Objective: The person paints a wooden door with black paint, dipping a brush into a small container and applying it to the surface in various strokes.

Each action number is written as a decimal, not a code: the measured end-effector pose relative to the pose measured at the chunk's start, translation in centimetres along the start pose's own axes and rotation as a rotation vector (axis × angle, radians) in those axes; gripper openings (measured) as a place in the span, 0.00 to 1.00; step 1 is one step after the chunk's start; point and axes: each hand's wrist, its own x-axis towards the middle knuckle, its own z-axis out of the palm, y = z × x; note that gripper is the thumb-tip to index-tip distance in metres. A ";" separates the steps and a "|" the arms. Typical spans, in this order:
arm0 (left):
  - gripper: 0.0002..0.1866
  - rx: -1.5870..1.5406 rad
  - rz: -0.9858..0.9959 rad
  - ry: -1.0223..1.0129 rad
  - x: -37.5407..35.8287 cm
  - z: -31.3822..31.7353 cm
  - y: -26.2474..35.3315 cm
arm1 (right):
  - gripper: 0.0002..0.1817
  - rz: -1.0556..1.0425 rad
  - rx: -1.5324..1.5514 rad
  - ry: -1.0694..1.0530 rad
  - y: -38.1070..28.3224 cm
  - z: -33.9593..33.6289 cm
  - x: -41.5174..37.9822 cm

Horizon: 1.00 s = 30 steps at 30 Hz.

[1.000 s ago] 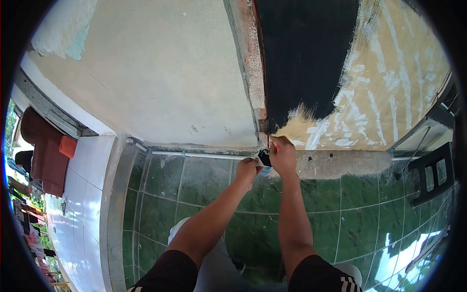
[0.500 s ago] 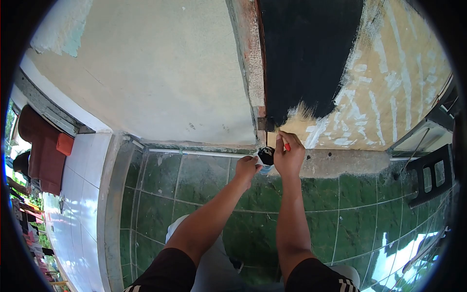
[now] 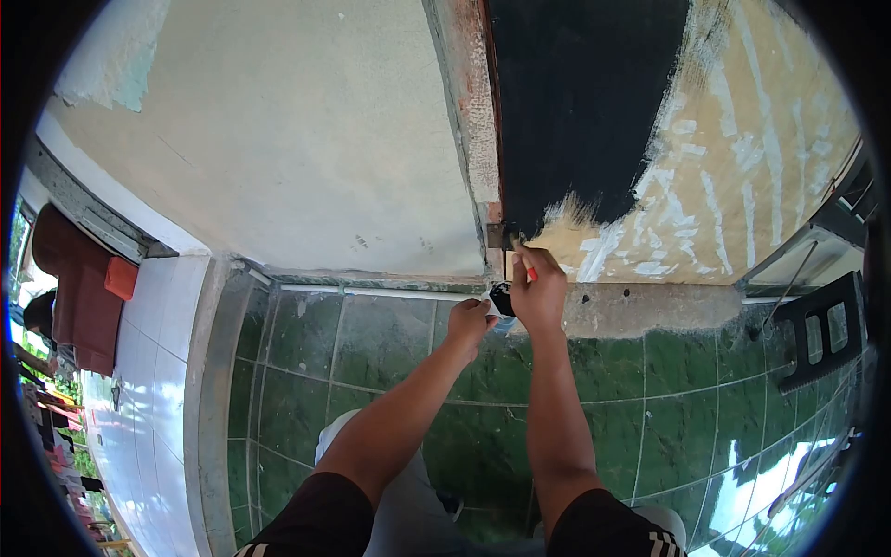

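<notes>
Container (image 3: 502, 323), small, white, black inside, is gripped by the left hand (image 3: 470, 321), the right hand (image 3: 540, 290) closed around a red-handled brush (image 3: 532, 275) near the black-and-tan wall (image 3: 650, 139).

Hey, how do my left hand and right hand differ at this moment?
Your left hand holds a container with black paint in it, while your right hand grips a red-handled brush. In the picture, the left hand sits lower; the right hand is higher, near the lower edge of the black-painted area. Both hands are bare.
</notes>
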 end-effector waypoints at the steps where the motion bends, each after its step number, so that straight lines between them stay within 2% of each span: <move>1: 0.13 -0.001 -0.003 -0.002 -0.3 0.0 0.2 | 0.08 0.017 0.016 0.023 -0.8 -0.5 0.1; 3: 0.13 -0.007 -0.006 -0.009 -0.5 0.1 0.5 | 0.07 0.049 0.044 0.070 -2.1 -1.5 0.2; 6: 0.12 -0.012 0.000 -0.015 -0.1 0.1 0.2 | 0.07 0.054 -0.059 -0.041 -1.1 -1.2 0.4; 12: 0.12 0.008 -0.008 -0.031 -0.2 0.2 0.3 | 0.07 0.051 -0.070 -0.087 -2.0 -2.7 0.7; 15: 0.12 -0.026 -0.010 0.017 -1.0 0.6 0.8 | 0.07 0.064 -0.167 -0.223 0.2 -1.1 0.6; 18: 0.13 0.008 0.001 -0.029 -0.3 0.2 0.3 | 0.08 0.026 -0.010 -0.023 -0.6 -0.4 0.9; 21: 0.13 -0.031 0.012 0.028 -0.6 0.3 0.5 | 0.09 0.010 0.004 0.031 -2.4 -1.9 1.0; 24: 0.13 -0.014 0.015 0.018 -0.3 0.2 0.3 | 0.08 0.120 -0.028 -0.113 -0.8 -1.6 0.1; 26: 0.13 -0.011 0.005 -0.008 -0.5 0.1 0.6 | 0.08 0.050 -0.054 -0.101 0.4 -0.3 0.3; 30: 0.13 -0.010 -0.012 0.004 -0.6 0.6 0.6 | 0.08 0.019 0.023 0.029 -2.3 -1.9 1.2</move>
